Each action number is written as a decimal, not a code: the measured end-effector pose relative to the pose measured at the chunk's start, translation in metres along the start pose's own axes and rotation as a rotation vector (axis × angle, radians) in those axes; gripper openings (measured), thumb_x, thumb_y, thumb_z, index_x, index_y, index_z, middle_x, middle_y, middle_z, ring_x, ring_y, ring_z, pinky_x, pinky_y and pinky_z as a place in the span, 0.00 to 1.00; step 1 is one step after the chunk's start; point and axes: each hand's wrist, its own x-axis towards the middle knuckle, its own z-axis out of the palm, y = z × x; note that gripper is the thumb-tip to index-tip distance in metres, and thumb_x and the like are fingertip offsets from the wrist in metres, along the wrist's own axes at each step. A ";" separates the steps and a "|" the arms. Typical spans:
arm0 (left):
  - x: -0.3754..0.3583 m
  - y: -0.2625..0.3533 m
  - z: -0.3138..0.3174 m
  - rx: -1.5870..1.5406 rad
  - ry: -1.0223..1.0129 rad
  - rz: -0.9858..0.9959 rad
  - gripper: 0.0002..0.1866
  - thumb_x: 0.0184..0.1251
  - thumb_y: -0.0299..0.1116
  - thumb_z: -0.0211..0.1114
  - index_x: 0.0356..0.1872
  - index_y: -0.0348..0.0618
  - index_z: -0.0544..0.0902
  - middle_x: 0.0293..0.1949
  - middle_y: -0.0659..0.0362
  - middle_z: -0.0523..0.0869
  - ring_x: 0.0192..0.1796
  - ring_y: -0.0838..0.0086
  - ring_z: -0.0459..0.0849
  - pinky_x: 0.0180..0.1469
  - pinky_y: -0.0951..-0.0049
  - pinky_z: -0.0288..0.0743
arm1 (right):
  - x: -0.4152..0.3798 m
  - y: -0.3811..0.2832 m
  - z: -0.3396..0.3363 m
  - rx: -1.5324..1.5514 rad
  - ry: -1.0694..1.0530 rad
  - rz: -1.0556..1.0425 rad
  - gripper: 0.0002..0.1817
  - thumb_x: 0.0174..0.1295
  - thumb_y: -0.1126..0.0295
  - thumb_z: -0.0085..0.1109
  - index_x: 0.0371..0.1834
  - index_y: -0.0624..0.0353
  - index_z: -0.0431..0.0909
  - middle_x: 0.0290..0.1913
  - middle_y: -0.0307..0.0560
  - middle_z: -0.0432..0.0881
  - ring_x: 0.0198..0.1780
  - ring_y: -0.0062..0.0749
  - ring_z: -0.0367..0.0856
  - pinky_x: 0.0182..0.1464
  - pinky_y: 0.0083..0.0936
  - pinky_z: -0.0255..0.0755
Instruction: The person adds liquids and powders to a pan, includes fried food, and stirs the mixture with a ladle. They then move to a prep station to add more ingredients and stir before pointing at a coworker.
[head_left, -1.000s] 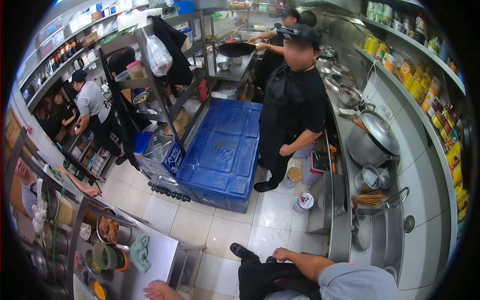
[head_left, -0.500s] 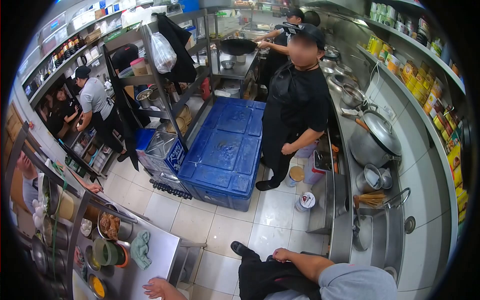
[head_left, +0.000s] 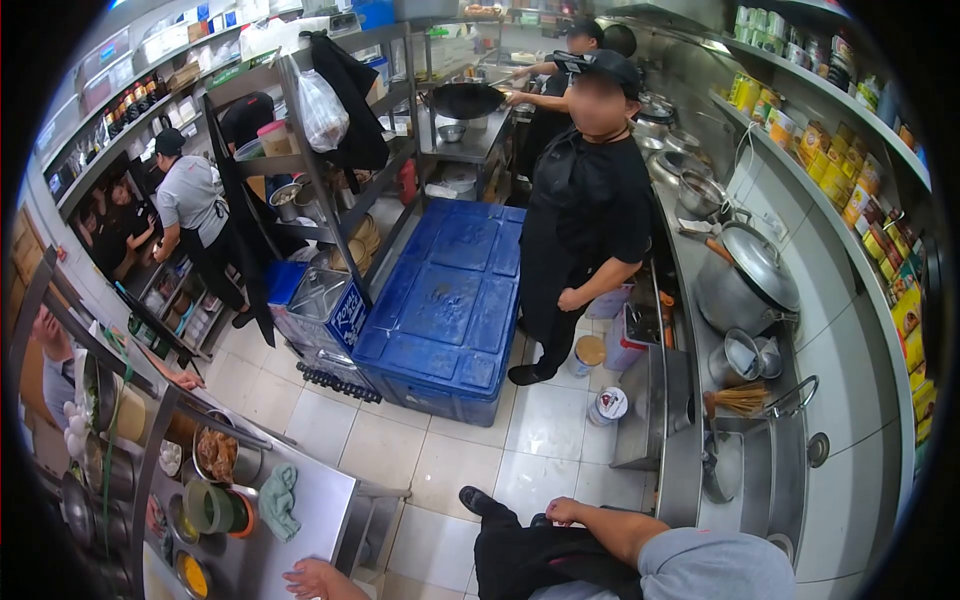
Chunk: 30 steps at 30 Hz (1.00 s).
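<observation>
My left hand [head_left: 312, 579] rests on the steel worktable [head_left: 318, 500] near its edge, fingers apart and holding nothing. A crumpled green cloth [head_left: 280, 503] lies on the table just beyond it. Beside the cloth stand a green container [head_left: 213, 507] and a metal bowl of yellow liquid [head_left: 192, 575]. My right hand [head_left: 565, 512] hangs in front of my black apron [head_left: 530, 560], its fingers curled in, with nothing visible in them. One black shoe [head_left: 480, 499] shows below on the tiles.
A large blue chest [head_left: 440, 290] stands on the floor ahead. A person in black [head_left: 590, 200] stands beside it; another behind holds a wok [head_left: 467, 101]. Two tubs [head_left: 608, 405] sit on the floor. On the right counter are a lidded pot [head_left: 745, 275] and a sink [head_left: 735, 470].
The wok at the back has shifted slightly left and down, held by a person's hand. The whole view has drifted slightly. My hands have stayed put.
</observation>
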 end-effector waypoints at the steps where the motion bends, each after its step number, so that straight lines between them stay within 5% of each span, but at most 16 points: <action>1: -0.001 0.001 0.003 0.002 0.003 0.006 0.20 0.70 0.38 0.51 0.55 0.36 0.78 0.57 0.50 0.82 0.59 0.46 0.79 0.60 0.40 0.69 | 0.002 -0.001 -0.002 -0.005 0.008 -0.003 0.13 0.58 0.61 0.62 0.44 0.53 0.83 0.33 0.40 0.83 0.27 0.27 0.80 0.28 0.29 0.81; 6: 0.007 0.004 0.016 0.016 0.028 0.043 0.21 0.70 0.38 0.51 0.56 0.35 0.78 0.57 0.48 0.81 0.58 0.45 0.79 0.59 0.39 0.70 | 0.005 0.001 0.004 -0.019 0.024 -0.017 0.13 0.59 0.62 0.62 0.44 0.53 0.83 0.33 0.40 0.83 0.27 0.27 0.80 0.28 0.29 0.81; 8: 0.008 0.005 0.019 0.021 0.037 0.058 0.21 0.70 0.38 0.51 0.56 0.34 0.78 0.57 0.47 0.81 0.58 0.44 0.79 0.59 0.39 0.70 | 0.002 0.002 0.008 -0.002 0.080 -0.130 0.13 0.55 0.63 0.55 0.28 0.61 0.85 0.23 0.51 0.83 0.21 0.40 0.83 0.25 0.35 0.79; 14: -0.004 -0.003 0.047 0.049 0.068 0.108 0.21 0.70 0.37 0.51 0.56 0.33 0.77 0.57 0.44 0.81 0.57 0.43 0.80 0.57 0.39 0.71 | -0.003 -0.001 0.008 0.068 0.067 -0.132 0.13 0.55 0.63 0.55 0.27 0.61 0.84 0.23 0.50 0.83 0.21 0.38 0.82 0.25 0.34 0.79; 15: -0.008 -0.003 0.059 0.054 0.074 0.116 0.21 0.70 0.37 0.51 0.56 0.33 0.77 0.57 0.44 0.81 0.57 0.42 0.80 0.57 0.39 0.72 | -0.003 -0.004 0.008 0.072 0.068 -0.132 0.13 0.55 0.63 0.55 0.27 0.61 0.84 0.23 0.50 0.83 0.21 0.38 0.82 0.25 0.34 0.79; 17: -0.003 0.001 0.080 0.056 0.088 0.133 0.21 0.70 0.37 0.51 0.56 0.32 0.77 0.56 0.43 0.81 0.56 0.42 0.80 0.57 0.39 0.72 | -0.001 -0.011 0.004 0.000 -0.024 -0.001 0.11 0.60 0.63 0.60 0.43 0.54 0.82 0.31 0.41 0.83 0.25 0.27 0.80 0.25 0.28 0.78; 21: 0.002 0.006 0.077 0.070 0.105 0.163 0.21 0.70 0.37 0.51 0.56 0.31 0.76 0.56 0.41 0.80 0.56 0.41 0.80 0.56 0.38 0.73 | 0.004 -0.009 0.008 0.032 0.008 -0.005 0.12 0.60 0.62 0.60 0.43 0.54 0.82 0.30 0.41 0.83 0.24 0.27 0.79 0.24 0.28 0.78; 23: 0.003 0.002 0.071 0.083 0.116 0.182 0.21 0.71 0.37 0.51 0.57 0.31 0.76 0.56 0.40 0.80 0.55 0.40 0.81 0.55 0.38 0.73 | 0.005 -0.006 0.012 -0.009 0.089 -0.137 0.15 0.55 0.64 0.50 0.20 0.62 0.81 0.19 0.49 0.81 0.19 0.38 0.81 0.25 0.34 0.79; 30: 0.003 -0.006 0.027 0.133 0.142 0.245 0.22 0.71 0.36 0.50 0.57 0.29 0.75 0.56 0.37 0.80 0.54 0.38 0.81 0.54 0.38 0.75 | -0.007 -0.010 0.013 0.023 0.090 -0.111 0.16 0.55 0.65 0.49 0.18 0.62 0.81 0.18 0.50 0.81 0.19 0.38 0.82 0.24 0.35 0.79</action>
